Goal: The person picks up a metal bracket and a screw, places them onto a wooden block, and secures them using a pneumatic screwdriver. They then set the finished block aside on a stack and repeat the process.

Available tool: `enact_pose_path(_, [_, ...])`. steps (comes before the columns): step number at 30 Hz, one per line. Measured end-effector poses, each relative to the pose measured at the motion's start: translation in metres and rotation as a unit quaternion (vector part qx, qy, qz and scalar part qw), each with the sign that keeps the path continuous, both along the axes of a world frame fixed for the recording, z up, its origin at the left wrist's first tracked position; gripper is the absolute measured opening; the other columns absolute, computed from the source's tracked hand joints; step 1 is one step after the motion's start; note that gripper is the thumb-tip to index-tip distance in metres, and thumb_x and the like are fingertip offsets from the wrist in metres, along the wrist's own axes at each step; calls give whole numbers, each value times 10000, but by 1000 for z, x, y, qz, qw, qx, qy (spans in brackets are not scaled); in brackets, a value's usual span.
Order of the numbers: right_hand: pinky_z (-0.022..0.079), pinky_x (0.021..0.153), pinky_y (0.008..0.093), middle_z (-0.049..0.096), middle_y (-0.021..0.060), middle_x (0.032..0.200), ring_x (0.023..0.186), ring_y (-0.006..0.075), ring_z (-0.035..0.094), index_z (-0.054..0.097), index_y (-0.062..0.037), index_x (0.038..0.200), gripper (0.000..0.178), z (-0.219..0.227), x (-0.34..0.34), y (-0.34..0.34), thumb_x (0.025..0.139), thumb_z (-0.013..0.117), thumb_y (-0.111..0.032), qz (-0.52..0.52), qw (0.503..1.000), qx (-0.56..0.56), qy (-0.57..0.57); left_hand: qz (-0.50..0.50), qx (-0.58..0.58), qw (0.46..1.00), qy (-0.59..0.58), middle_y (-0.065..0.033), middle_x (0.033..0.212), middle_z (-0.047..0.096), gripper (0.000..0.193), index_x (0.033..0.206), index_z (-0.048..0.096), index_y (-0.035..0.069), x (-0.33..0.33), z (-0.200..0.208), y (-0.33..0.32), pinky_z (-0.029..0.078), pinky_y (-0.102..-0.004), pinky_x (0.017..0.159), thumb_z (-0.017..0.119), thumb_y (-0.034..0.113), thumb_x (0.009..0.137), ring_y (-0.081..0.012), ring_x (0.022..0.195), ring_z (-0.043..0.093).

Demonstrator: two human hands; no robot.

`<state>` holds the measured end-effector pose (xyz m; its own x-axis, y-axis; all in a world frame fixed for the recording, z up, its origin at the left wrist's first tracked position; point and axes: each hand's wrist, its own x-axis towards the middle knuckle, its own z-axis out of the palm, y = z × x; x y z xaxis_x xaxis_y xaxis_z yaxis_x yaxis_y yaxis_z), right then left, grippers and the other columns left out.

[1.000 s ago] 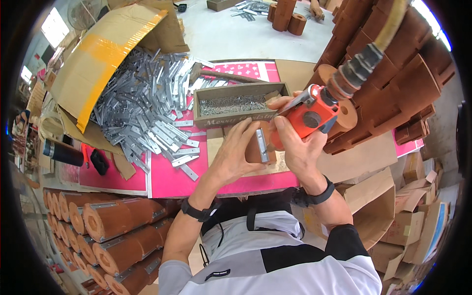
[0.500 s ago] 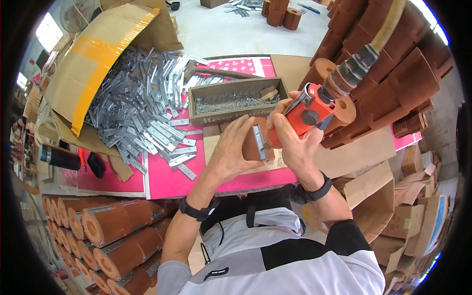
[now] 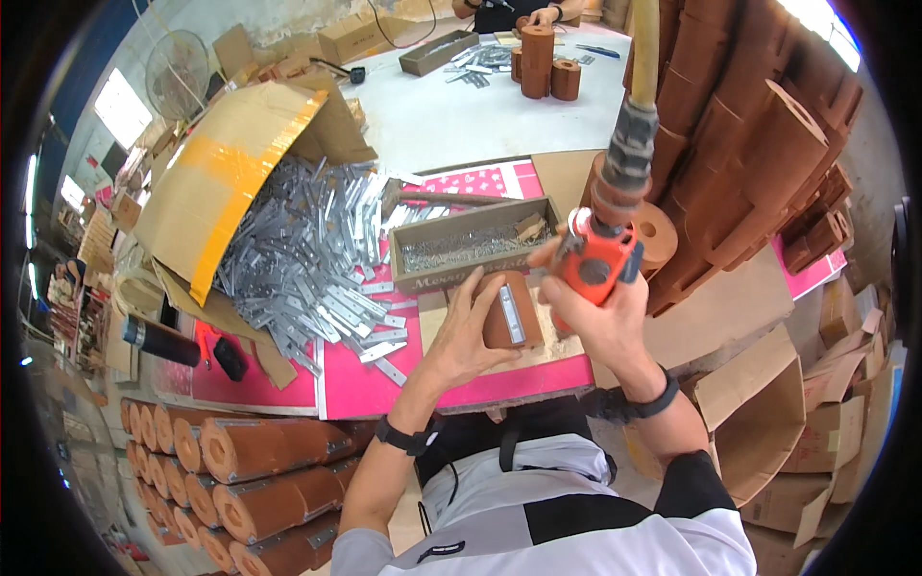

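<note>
My left hand [image 3: 461,341] is wrapped round the left side of a short reddish-brown cylinder [image 3: 495,331], which lies on a pale board [image 3: 437,317] at the table's near edge. Along the cylinder's upper side sits a flat silver metal strip [image 3: 511,315]. My right hand [image 3: 615,322] grips a red power screwdriver [image 3: 588,269] with a thick hose coming off its top. The tool is right of the cylinder, apart from the strip; its tip is hard to make out. Behind the cylinder stands a grey-brown wooden tray [image 3: 423,281] of small screws.
Loose metal strips [image 3: 317,264] spill from a tipped cardboard box [image 3: 206,192] at left. Brown cylinders [image 3: 691,202] are stacked high at right, and more [image 3: 259,451] lie below left. An open carton [image 3: 759,413] stands lower right. Across the white table [image 3: 480,120] another person's hand [image 3: 545,15] shows.
The screwdriver has moved off the metal strip to the right and turned more upright. My left hand still holds the cylinder. The view has tilted up, bringing another person's hands into sight.
</note>
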<state>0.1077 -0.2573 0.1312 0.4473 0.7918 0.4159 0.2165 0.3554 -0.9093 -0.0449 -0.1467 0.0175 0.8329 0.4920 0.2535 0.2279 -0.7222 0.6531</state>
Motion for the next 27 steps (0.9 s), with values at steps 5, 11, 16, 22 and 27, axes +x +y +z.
enact_pose_path(5, [504,685,267,648,96,956,769,107,588,488,18,1194,466,-11,21,-21,766,672,0,-2,997,-5,-72,14,-1,1000,2,-206,1426,293,1044,1435,326,97,3,3,0,366,-450,1080,897,278,581,-383,1320,347])
enact_pose_path(11, [507,672,260,646,106,949,755,103,591,490,11,1197,475,-7,27,-24,766,688,-14,17,997,-40,-58,48,-117,991,-45,-169,1378,388,963,1412,366,76,7,13,2,386,-419,1062,874,220,606,-300,1280,425])
enact_pose_path(16, [509,674,264,651,100,947,741,104,589,488,8,1198,480,-8,26,-22,767,695,-18,20,999,-40,-8,108,-352,925,-95,-103,1270,519,700,1381,395,35,5,18,10,426,-363,994,724,267,808,-194,1187,506])
enact_pose_path(22, [500,689,265,649,83,917,737,99,583,497,5,1194,475,-11,22,-17,771,708,-40,25,999,-30,-26,108,-454,878,-105,-154,1318,498,680,1370,413,34,-4,10,23,445,-378,977,520,531,918,-226,1170,529])
enact_pose_path(27, [478,676,245,604,9,778,703,78,564,550,19,1163,422,-11,20,-14,777,697,-69,23,997,-72,-22,44,-616,762,-196,-154,1338,506,737,1397,368,66,4,37,22,487,-482,945,373,641,936,-292,1189,544])
